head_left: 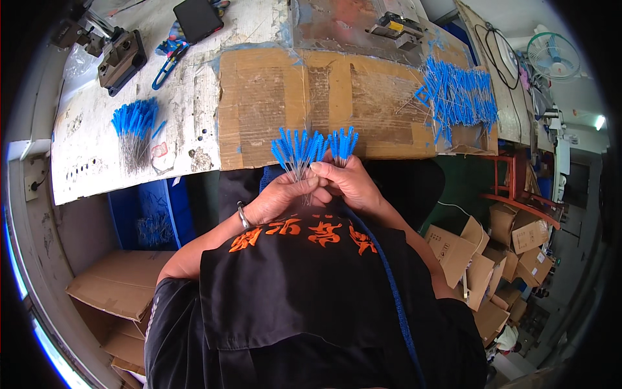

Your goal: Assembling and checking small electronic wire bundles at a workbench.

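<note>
1. The left forearm [208, 237] angles up and rightward to a bare left wrist area leading into the left hand [284, 196], its fingers curled and thumb reaching inward.
2. The right forearm [409, 235] slants up and leftward; the right hand [357, 184] curls, thumb pointing left.
3. Both hands meet closely, gripping.

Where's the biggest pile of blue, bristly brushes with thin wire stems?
In the head view, the pile lies at upper right, beside the brown cardboard sheet and right of the right hand.
</note>
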Motion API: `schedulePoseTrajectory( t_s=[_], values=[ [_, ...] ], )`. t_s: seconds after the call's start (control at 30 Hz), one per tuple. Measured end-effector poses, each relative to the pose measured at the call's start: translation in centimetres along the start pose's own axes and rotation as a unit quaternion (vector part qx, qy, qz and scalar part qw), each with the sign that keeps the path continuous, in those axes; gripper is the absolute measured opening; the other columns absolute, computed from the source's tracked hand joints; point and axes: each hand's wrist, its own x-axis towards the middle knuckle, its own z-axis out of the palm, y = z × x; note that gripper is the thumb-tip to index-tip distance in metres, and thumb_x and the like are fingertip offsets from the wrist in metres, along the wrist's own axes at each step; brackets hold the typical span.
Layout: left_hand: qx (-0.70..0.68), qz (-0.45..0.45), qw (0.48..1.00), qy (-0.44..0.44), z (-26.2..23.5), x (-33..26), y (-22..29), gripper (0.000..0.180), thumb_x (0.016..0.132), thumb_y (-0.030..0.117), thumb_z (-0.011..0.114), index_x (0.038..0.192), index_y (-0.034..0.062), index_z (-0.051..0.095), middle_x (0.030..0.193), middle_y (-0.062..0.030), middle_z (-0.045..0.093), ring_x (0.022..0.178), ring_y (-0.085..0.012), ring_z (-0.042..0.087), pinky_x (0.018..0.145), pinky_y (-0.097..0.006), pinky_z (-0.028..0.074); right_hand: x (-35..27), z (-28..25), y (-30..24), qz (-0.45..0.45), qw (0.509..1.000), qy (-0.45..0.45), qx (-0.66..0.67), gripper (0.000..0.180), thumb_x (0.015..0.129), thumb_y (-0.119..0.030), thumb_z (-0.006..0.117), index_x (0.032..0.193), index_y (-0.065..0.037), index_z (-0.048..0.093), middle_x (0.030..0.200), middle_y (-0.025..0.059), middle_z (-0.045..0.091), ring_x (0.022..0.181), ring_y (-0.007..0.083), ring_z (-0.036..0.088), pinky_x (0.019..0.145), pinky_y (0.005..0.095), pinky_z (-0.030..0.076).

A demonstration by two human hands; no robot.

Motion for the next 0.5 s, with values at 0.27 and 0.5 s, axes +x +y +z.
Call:
schedulePoseTrajectory(
  t_s=[0.27,0.5],
  values=[
    [-0.092,-0.025,0.993,-0.077,-0.61,0.02,0.27,0.026,0.094,0.027,0.05,0.108,0.0062,0.055,0.093,-0.0086,0.064,0.088,-0.0174,0.061,0.08,-0.033,0.049,0.49,-0.79,0.0,0.01,0.998,0.014,-0.062,0.015,0.088,-0.01,0.059,0.077,-0.002,0.052,0.065,0.0046,0.054,0.049,0.0124,0.052,0.049,0.028,0.047],
    [-0.082,-0.006,0.994,-0.065,-0.75,0.19,-0.22,0.025,0.093,0.03,0.052,0.103,0.0082,0.057,0.09,-0.0075,0.065,0.085,-0.0168,0.061,0.077,-0.031,0.05,-0.01,0.1,-0.52,0.029,0.999,-0.034,-0.007,0.012,0.087,-0.015,0.062,0.086,-0.006,0.055,0.07,-0.0015,0.053,0.057,0.0054,0.05,0.049,0.0189,0.038]
  ],
)
